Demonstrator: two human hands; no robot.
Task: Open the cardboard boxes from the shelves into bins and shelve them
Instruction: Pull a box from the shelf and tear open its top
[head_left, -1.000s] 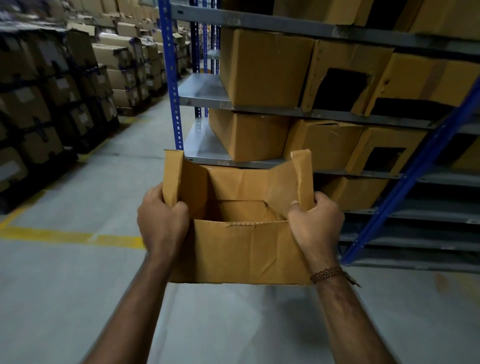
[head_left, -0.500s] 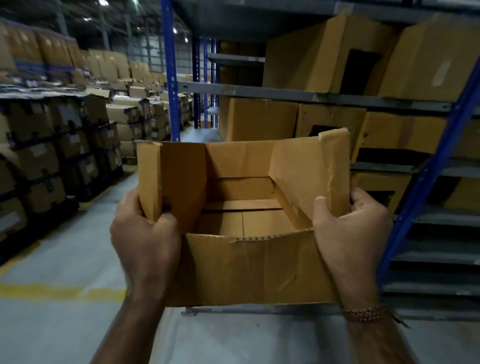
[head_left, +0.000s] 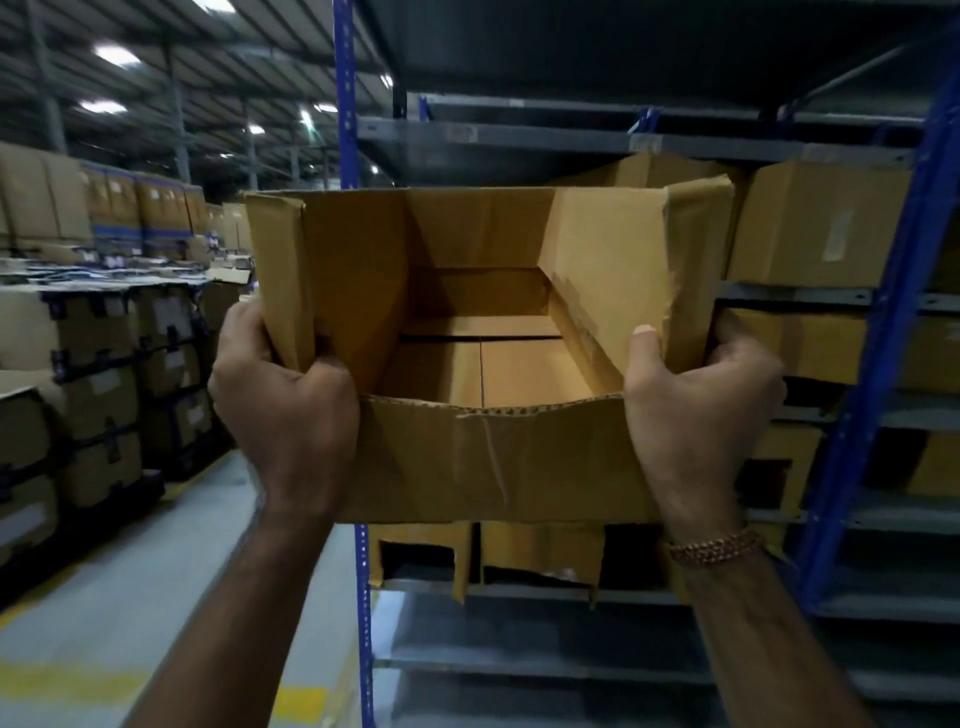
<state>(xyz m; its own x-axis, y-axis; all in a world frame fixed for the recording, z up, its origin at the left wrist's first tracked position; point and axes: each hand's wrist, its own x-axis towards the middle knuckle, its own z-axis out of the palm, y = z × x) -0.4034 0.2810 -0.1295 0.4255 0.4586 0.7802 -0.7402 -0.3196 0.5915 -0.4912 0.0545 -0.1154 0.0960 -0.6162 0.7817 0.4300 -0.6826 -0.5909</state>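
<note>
I hold an opened cardboard box (head_left: 493, 462) up at chest height in front of the shelving. Its near wall is cut low with a ragged edge, its inside is empty, and two side flaps stand up. My left hand (head_left: 285, 410) grips the left side flap and wall. My right hand (head_left: 696, 410), with a beaded bracelet at the wrist, grips the right flap, thumb inside. The box hides part of the shelves behind it.
A blue-posted metal rack (head_left: 862, 410) with grey shelves carries cut-open cardboard bins (head_left: 540, 551) and closed boxes (head_left: 815, 223). A bare grey shelf (head_left: 519, 618) lies low. Stacked strapped cartons (head_left: 98, 395) line the aisle at left. The grey floor (head_left: 104, 623) has yellow markings.
Both hands have lifted the box from waist height up and toward the rack, and the view has tilted up with it. The grip on both sides is the same.
</note>
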